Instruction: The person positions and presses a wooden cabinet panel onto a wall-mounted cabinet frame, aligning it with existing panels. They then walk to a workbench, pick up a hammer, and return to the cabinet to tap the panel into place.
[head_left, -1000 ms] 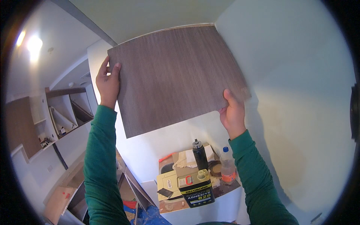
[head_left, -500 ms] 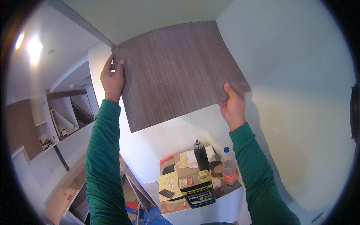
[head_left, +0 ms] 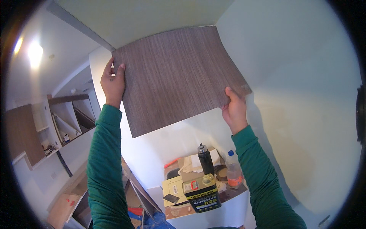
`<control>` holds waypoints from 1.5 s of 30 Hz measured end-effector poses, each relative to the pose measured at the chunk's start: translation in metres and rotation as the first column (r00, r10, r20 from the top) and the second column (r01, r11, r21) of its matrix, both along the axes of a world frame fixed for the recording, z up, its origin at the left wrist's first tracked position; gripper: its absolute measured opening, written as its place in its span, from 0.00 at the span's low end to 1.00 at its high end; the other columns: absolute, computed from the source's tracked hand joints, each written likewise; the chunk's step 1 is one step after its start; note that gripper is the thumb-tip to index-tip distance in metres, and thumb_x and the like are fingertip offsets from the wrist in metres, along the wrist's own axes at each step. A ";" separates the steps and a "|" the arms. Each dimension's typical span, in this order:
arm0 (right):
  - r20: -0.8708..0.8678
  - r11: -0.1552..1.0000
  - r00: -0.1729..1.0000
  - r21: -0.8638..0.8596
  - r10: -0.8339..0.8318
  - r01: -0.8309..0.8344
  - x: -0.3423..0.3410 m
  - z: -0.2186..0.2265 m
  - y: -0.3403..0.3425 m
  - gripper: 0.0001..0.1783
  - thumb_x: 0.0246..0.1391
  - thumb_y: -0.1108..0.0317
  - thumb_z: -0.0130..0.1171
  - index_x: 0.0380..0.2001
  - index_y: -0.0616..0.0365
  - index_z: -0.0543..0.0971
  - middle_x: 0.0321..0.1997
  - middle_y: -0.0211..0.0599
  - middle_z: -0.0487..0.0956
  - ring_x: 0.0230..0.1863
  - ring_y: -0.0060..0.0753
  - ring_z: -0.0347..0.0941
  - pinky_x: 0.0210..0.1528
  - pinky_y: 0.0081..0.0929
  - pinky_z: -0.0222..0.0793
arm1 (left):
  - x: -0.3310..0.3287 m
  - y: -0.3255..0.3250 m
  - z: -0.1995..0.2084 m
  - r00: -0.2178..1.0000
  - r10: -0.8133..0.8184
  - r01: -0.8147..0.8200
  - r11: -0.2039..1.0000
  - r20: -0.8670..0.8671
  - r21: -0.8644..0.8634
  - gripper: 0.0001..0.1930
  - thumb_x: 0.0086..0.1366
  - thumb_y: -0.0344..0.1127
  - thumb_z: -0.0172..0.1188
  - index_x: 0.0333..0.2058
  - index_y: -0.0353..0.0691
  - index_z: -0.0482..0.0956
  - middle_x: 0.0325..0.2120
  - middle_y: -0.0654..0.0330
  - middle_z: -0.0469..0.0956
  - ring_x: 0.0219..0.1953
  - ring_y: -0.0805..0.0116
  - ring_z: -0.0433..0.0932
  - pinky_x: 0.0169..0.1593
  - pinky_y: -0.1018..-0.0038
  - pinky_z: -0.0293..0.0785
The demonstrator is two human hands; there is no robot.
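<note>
A brown wood-grain panel (head_left: 175, 80) is held up above the desk (head_left: 237, 193), its upper edge along a pale overhead surface (head_left: 148, 19) and its far right corner at the pale wall (head_left: 305, 76); whether it touches either, I cannot tell. The left hand (head_left: 113, 84) has its fingers clamped on the left edge, thumb on the front face. The right hand (head_left: 235, 112) grips the lower edge near the right corner, thumb on the face, the other fingers partly hidden behind. The panel's face shows plain grain.

Most of the legible print is on a dark rectangular can (head_left: 206, 202) on the desk: a yellow band with dark capitals, paler capitals under it, then large yellow numerals and small white marks. A pale yellow flat piece (head_left: 167, 187) beside it bears a small white label, too small to read. A clear bottle (head_left: 233, 171) with a blue cap wears an orange-red label, also unreadable. A dark flask (head_left: 206, 162) stands behind the can.
</note>
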State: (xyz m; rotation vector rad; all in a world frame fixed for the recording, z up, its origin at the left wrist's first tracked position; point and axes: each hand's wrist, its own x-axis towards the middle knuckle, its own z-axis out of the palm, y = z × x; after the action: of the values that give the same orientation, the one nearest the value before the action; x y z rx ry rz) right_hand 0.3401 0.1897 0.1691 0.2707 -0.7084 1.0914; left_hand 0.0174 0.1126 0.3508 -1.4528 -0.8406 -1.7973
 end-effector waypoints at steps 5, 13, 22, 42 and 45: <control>-0.008 0.999 0.999 -0.029 -0.033 0.033 -0.002 0.000 0.001 0.23 0.57 0.72 0.61 0.55 0.54 0.69 0.51 0.39 0.77 0.48 0.40 0.76 0.44 0.41 0.78 | -0.001 -0.001 0.000 1.000 -0.022 0.022 1.000 0.009 -0.014 0.28 0.61 0.40 0.66 0.59 0.40 0.74 0.30 0.58 0.80 0.31 0.73 0.78 0.40 0.74 0.75; -0.010 0.997 0.997 -0.010 -0.071 0.071 -0.005 0.002 -0.009 0.24 0.57 0.72 0.62 0.56 0.55 0.70 0.53 0.38 0.76 0.54 0.38 0.74 0.53 0.38 0.74 | -0.009 0.007 0.004 1.000 -0.006 0.008 0.998 0.023 -0.061 0.28 0.60 0.40 0.66 0.58 0.37 0.74 0.44 0.45 0.80 0.43 0.58 0.80 0.49 0.69 0.74; -0.026 0.996 0.996 0.016 -0.084 0.084 0.000 0.003 -0.004 0.27 0.57 0.73 0.61 0.59 0.55 0.66 0.56 0.38 0.74 0.56 0.41 0.73 0.56 0.42 0.73 | -0.001 0.006 0.003 0.996 -0.087 0.088 0.994 0.012 -0.071 0.28 0.61 0.38 0.65 0.59 0.34 0.72 0.45 0.44 0.80 0.44 0.57 0.80 0.50 0.69 0.74; -0.054 1.000 0.998 0.022 -0.014 0.015 -0.008 0.004 0.016 0.30 0.58 0.69 0.63 0.61 0.56 0.64 0.59 0.41 0.72 0.60 0.41 0.69 0.62 0.40 0.67 | -0.003 0.012 0.004 0.999 -0.034 0.035 0.998 0.016 -0.045 0.28 0.62 0.37 0.63 0.59 0.35 0.71 0.46 0.41 0.79 0.45 0.56 0.82 0.50 0.69 0.75; -0.063 0.999 0.998 0.021 -0.027 0.028 -0.009 0.003 0.017 0.31 0.58 0.68 0.63 0.62 0.57 0.64 0.60 0.42 0.71 0.60 0.42 0.68 0.63 0.41 0.66 | 0.000 0.010 0.004 1.000 0.003 -0.003 0.999 0.000 -0.032 0.27 0.63 0.36 0.62 0.59 0.33 0.71 0.48 0.39 0.78 0.49 0.52 0.80 0.54 0.68 0.73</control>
State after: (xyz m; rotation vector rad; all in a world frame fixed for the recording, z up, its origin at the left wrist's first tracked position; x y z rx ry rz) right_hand 0.3314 0.2069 0.1725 0.3120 -0.6661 1.0453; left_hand 0.0176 0.1227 0.3551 -1.4709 -0.8752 -1.7888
